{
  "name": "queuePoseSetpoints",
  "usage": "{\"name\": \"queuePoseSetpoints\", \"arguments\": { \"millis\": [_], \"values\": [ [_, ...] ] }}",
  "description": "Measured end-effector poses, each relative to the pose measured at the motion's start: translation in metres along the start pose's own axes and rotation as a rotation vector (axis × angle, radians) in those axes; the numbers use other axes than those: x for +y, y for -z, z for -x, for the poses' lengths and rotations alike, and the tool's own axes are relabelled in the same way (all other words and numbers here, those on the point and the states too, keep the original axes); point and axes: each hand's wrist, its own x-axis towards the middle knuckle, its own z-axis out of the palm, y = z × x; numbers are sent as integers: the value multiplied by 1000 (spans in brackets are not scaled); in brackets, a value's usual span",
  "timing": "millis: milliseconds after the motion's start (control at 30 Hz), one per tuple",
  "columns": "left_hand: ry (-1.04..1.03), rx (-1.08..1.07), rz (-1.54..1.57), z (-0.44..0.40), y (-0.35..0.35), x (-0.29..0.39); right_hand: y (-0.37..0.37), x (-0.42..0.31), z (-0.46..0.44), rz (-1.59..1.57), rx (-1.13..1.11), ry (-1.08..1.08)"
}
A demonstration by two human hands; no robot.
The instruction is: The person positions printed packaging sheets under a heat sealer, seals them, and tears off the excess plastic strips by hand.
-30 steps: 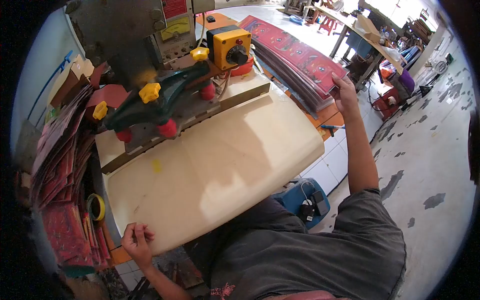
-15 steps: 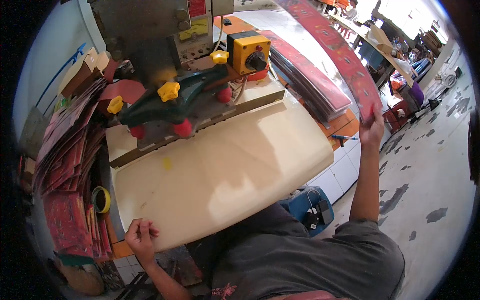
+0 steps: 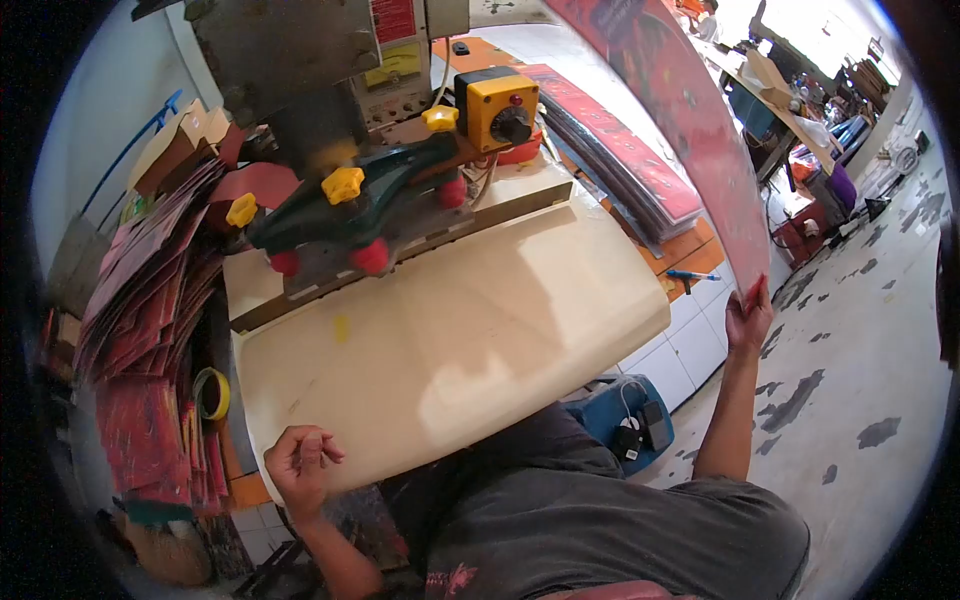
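Red printed sheet (image 3: 695,130) showing in the grasp of the right hand (image 3: 750,318)

At the near left corner of the cream surface (image 3: 460,360), the left hand (image 3: 300,465) is looking released, its fingers curling loosely; I cannot tell whether it is touching the corner. Beyond the right edge, the right hand is gripping the sheet by its near end, and the sheet is curving upward and running out at the top of the view. A yellow tape roll (image 3: 223,398) is sitting beside the left edge. Farther, a blue pen (image 3: 692,275) and a stack of red sheets (image 3: 625,150) are lying past the right edge, while a machine (image 3: 360,210) is standing at the far edge.
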Motion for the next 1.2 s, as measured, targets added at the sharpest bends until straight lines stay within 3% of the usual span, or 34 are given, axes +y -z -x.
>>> {"name": "queuePoseSetpoints", "arguments": {
  "millis": [33,67,133,167,267,367,400,467,533,600,667,700,733,900,1000,1167,1200],
  "values": [
    [5,12,-8,-1,-5,5,-8,1,4,27,83,5],
    [-55,16,41,-1,-10,9,-1,-1,5,-16,-171,-83],
    [-133,19,116,0,-14,14,-46,12,21,107,37,-82],
    [-120,54,95,-1,-16,16,-6,11,7,198,-58,-68],
    [-162,44,373,-3,-20,23,-43,19,20,105,-376,-313],
    [-161,138,426,-10,-26,35,-69,41,34,201,-334,-399],
    [-155,189,523,-14,-32,42,-76,51,40,492,-331,-236],
    [-148,303,607,-18,-26,35,-91,73,45,770,-386,-88],
    [6,321,375,-16,-12,12,-103,91,47,793,-406,-112],
    [68,393,359,-16,-3,16,-110,105,46,807,-399,-142],
    [119,447,342,-11,4,16,-101,110,36,519,-311,-320],
    [116,460,386,-9,8,10,-106,118,41,525,-320,-349],
    [106,469,432,-7,10,5,-115,124,45,738,-372,-230],
    [117,574,513,-6,14,0,-117,143,31,1054,-599,0],
    [92,639,560,-4,17,-3,-119,141,31,1588,-900,642],
    [34,679,589,-4,3,4,-94,142,6,1616,-950,639],
    [19,679,589,-3,1,3,-95,147,6,1388,-836,379]
  ]
}}
